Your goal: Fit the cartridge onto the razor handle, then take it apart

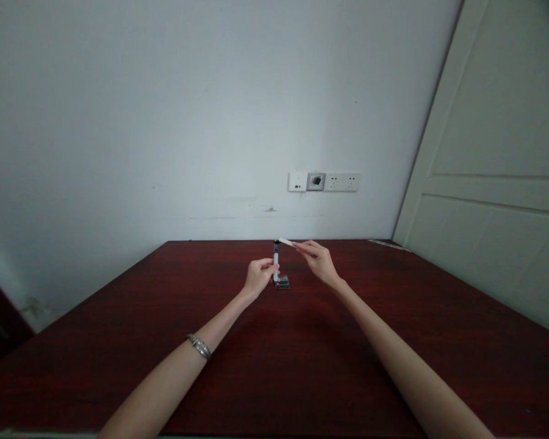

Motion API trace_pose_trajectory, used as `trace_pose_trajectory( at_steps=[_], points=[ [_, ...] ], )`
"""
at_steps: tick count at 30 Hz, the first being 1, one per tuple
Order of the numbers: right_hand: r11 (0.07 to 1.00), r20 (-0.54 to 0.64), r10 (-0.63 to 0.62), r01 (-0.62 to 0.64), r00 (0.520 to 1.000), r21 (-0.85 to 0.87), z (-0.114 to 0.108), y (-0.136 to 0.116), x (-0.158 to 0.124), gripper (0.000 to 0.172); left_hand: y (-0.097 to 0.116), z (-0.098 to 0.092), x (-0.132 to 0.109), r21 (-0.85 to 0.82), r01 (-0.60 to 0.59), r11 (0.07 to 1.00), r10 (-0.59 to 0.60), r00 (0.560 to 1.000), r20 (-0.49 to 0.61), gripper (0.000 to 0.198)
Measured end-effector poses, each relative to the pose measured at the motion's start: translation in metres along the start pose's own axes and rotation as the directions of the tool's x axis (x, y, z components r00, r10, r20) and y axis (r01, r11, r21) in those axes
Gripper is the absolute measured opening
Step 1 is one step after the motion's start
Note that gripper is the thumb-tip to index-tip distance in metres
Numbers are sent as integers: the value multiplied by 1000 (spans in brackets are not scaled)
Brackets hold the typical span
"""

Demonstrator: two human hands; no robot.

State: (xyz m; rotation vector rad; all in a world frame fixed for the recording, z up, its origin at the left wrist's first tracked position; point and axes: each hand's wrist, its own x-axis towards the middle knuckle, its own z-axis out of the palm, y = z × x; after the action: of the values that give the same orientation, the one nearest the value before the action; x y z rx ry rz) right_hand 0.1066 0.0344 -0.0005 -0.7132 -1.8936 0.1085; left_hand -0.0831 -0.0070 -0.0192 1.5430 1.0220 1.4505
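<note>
My left hand (258, 275) is closed around a slim white stick (276, 262) with a dark upper part, held upright over the middle of the table. I cannot make out its exact kind. To the right, my right hand (319, 259) pinches a short, flat whitish strip (286, 242) between its fingertips. The strip slants up to the left, and its far end meets or overlaps the dark top of the stick; which one, I cannot tell. Just right of the stick's lower end is a small clear and dark box-like thing (283, 282), partly hidden.
A dark red wooden table (187, 390) reaches to a pale wall (187, 110). Sockets and switches (343, 182) are set in the wall. At the right stands a white panelled door (494, 231). A thin light strip (388, 244) lies at the table's far right edge.
</note>
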Motion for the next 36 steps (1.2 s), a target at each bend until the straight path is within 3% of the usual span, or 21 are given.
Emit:
trace_pose_trajectory(
  at_steps=[7, 14, 23, 28, 31, 36],
  points=[
    [1000, -2, -6, 6, 1000, 0, 4, -11, 1, 30, -1, 2, 0, 1, 35, 999, -35, 999, 17, 17],
    [999, -57, 21, -23, 998, -23, 1, -1, -3, 29, 3, -3, 0, -16, 24, 1000, -24, 1000, -9, 19],
    [1000, -51, -14, 15, 999, 13, 7, -6, -2, 30, 3, 2, 1, -2, 17, 1000, -17, 1000, -4, 18],
    [997, -132, 81, -79, 988, 19, 4, 3, -3, 29, 9, -5, 1, -116, 57, 992, -58, 998, -10, 24],
    [984, -187, 154, -134, 970, 115, 7, -2, 0, 33, 9, -6, 1, -175, 65, 982, -60, 998, 36, 28],
    [906, -112, 301, -247, 947, 344, 14, -26, 2, 44, 4, -3, 1, -243, 92, 966, -68, 992, 104, 38]
  ],
)
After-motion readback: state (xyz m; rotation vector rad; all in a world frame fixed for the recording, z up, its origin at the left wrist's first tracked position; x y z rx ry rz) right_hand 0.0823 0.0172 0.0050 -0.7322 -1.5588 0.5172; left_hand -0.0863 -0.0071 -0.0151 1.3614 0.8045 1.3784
